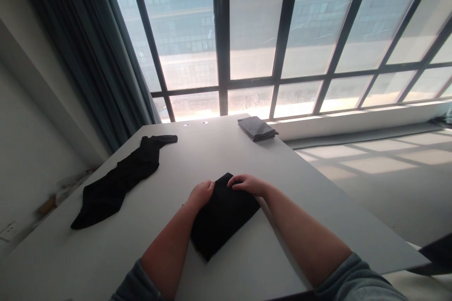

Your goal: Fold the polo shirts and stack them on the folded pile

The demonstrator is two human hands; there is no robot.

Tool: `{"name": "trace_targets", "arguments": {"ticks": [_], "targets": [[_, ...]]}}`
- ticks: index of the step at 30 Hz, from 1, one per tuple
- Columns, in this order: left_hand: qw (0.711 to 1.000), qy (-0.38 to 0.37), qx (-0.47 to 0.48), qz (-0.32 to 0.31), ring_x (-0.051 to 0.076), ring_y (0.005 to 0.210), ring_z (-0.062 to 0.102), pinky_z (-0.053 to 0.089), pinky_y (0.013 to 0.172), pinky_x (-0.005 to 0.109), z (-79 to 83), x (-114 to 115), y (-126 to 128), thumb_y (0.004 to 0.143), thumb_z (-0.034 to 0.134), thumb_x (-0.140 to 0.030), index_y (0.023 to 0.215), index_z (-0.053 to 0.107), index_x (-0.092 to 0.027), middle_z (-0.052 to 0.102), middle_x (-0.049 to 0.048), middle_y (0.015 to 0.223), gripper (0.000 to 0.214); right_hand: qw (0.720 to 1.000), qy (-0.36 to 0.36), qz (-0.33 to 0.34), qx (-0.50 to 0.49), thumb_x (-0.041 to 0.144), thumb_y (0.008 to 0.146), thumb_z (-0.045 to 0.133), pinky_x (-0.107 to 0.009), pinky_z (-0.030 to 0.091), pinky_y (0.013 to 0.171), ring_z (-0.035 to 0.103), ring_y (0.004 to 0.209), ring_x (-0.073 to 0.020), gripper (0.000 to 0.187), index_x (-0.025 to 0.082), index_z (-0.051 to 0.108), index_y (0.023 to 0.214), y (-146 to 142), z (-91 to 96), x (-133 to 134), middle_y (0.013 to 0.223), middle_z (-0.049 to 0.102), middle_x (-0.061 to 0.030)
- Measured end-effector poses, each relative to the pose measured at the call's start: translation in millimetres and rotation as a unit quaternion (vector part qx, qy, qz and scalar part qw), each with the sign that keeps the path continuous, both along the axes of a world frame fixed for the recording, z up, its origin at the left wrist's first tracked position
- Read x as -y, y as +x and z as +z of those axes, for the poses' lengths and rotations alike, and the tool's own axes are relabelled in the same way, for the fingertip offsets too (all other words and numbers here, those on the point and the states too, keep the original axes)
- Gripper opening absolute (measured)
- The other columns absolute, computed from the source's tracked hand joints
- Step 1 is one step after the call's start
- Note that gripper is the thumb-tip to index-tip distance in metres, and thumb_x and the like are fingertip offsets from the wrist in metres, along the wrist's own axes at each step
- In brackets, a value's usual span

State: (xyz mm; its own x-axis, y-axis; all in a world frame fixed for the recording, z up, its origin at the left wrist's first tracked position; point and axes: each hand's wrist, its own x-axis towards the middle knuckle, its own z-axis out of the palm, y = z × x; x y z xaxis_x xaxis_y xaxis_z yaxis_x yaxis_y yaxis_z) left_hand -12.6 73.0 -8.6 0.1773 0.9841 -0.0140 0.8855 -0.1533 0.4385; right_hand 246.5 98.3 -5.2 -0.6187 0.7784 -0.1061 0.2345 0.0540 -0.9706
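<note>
A folded black cloth (226,221), perhaps a garment, lies at an angle on the white table in front of me. My left hand (202,194) is closed on its upper left edge, thumb and fingers near the far corner. From the other side my right hand (250,184) reaches over the upper right edge. Its fingers are bent and pinch at the cloth close to that same corner; part of the grip is hidden.
A second black garment (122,181) is spread lengthwise on the left of the white table (197,155). At the far edge sits a stack of folded grey cloth (257,128). Two small white pieces (205,122) lie beside the window. A dark curtain (95,51) hangs at left.
</note>
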Motion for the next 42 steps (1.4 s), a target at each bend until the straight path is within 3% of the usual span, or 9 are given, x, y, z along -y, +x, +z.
{"name": "trace_targets", "arguments": {"ticks": [16, 23, 30, 34, 36, 38, 42], "targets": [[0.999, -0.005, -0.032, 0.002, 0.028, 0.107, 0.070, 0.049, 0.092, 0.035, 7.0, 6, 0, 0.111, 0.030, -0.039, 0.103, 0.073, -0.019, 0.076, 0.0139, 0.113, 0.049, 0.995, -0.062, -0.063, -0.052, 0.041, 0.073, 0.088, -0.020, 0.052, 0.071, 0.066, 0.087, -0.0159, 0.052, 0.015, 0.076, 0.117, 11, -2.4, -10, 0.110, 0.072, -0.0071], [0.999, -0.001, -0.049, -0.008, 0.027, 0.105, 0.071, 0.049, 0.088, 0.033, 5.0, 3, -2, 0.109, 0.034, -0.040, 0.099, 0.074, -0.020, 0.077, 0.0127, 0.111, 0.046, 0.977, -0.195, 0.064, -0.065, 0.036, 0.078, 0.090, -0.027, 0.061, 0.087, 0.071, 0.105, -0.0214, 0.068, 0.020, 0.067, 0.139, 28, 8.5, -1, 0.128, 0.068, -0.0107], [0.999, -0.001, -0.047, -0.020, 0.028, 0.098, 0.071, 0.047, 0.083, 0.034, 2.5, -2, -4, 0.107, 0.039, -0.040, 0.092, 0.075, -0.019, 0.077, 0.0134, 0.102, 0.045, 0.967, -0.240, 0.063, -0.054, 0.032, 0.071, 0.095, -0.026, 0.062, 0.084, 0.072, 0.100, -0.0202, 0.077, 0.020, 0.065, 0.140, 24, 12.9, 13, 0.124, 0.069, -0.0112], [0.999, 0.001, -0.024, -0.035, 0.027, 0.097, 0.070, 0.046, 0.081, 0.033, 1.0, -4, -6, 0.106, 0.040, -0.038, 0.094, 0.076, -0.019, 0.077, 0.0132, 0.102, 0.042, 0.977, -0.204, 0.055, -0.021, 0.030, 0.065, 0.097, -0.023, 0.060, 0.083, 0.070, 0.101, -0.0196, 0.072, 0.019, 0.070, 0.131, 26, 17.2, 9, 0.121, 0.068, -0.0087], [0.999, 0.004, -0.006, -0.047, 0.025, 0.096, 0.070, 0.045, 0.080, 0.031, 0.2, -6, -8, 0.106, 0.041, -0.038, 0.094, 0.075, -0.020, 0.077, 0.0111, 0.101, 0.040, 0.985, -0.158, 0.062, 0.011, 0.030, 0.066, 0.096, -0.022, 0.059, 0.083, 0.069, 0.102, -0.0188, 0.068, 0.020, 0.072, 0.129, 29, 30.4, 2, 0.121, 0.067, -0.0070], [0.998, 0.010, 0.014, -0.059, 0.023, 0.092, 0.069, 0.043, 0.077, 0.030, -1.0, -6, -9, 0.107, 0.041, -0.038, 0.092, 0.074, -0.022, 0.077, 0.0083, 0.097, 0.040, 0.989, -0.102, 0.081, 0.067, 0.030, 0.069, 0.094, -0.021, 0.057, 0.083, 0.067, 0.102, -0.0180, 0.062, 0.020, 0.074, 0.127, 31, 55.4, -6, 0.120, 0.067, -0.0055], [0.997, 0.022, 0.045, -0.066, 0.019, 0.080, 0.064, 0.038, 0.070, 0.028, -4.1, -7, -8, 0.107, 0.040, -0.039, 0.083, 0.070, -0.021, 0.074, 0.0049, 0.085, 0.042, 0.966, 0.013, 0.165, 0.199, 0.029, 0.074, 0.089, -0.021, 0.055, 0.088, 0.065, 0.108, -0.0201, 0.057, 0.023, 0.075, 0.129, 31, 133.6, -24, 0.123, 0.068, -0.0039]]}}
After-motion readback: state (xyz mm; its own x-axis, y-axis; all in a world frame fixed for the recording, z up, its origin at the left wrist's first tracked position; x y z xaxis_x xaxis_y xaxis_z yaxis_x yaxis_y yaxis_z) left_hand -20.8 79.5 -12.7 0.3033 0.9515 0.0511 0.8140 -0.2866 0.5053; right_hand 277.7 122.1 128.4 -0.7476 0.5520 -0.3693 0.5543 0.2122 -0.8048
